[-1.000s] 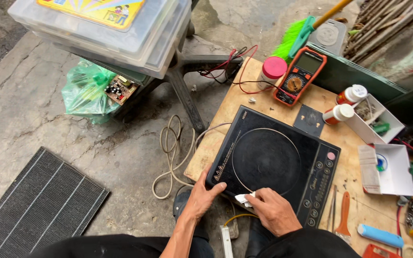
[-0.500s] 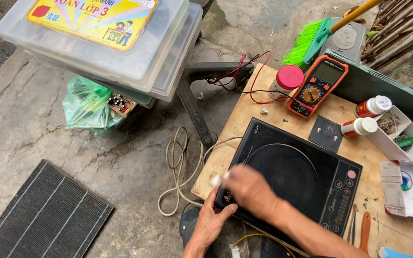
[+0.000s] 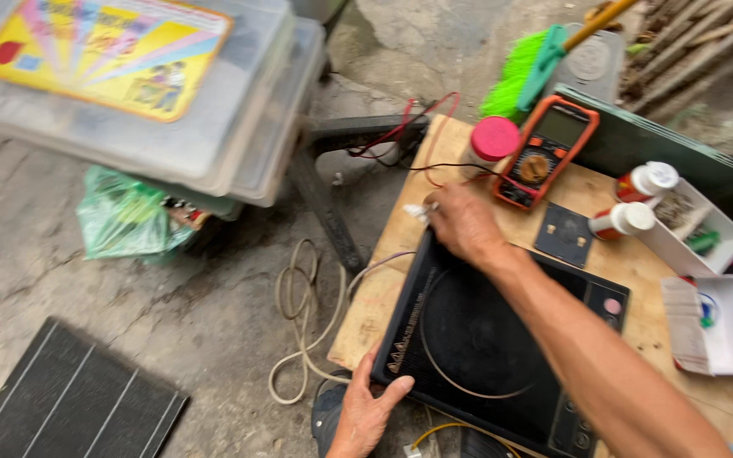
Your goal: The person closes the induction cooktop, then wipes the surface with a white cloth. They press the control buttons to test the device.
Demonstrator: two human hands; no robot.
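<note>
Left hand (image 3: 368,413) low at the near edge, palm down, fingers spread, thumb angled up to the right; right arm stretched far forward across the middle, right hand (image 3: 463,223) knuckles up, fingers curled and pinched together at the tips

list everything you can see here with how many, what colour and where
induction cooktop: one, black, on the wooden table
multimeter: one, orange, far edge
jar lid: one, pink, beside multimeter
bottles: two, white caps, right
white boxes: two, right edge
brush: one, green, behind table
plastic bins: stacked, clear, upper left
green bag: one, under bins
cord: one, white, on floor
solar panel: one, dark, lower left
left hand: on cooktop's near corner
right hand: at far corner, pinching a white scrap
</note>
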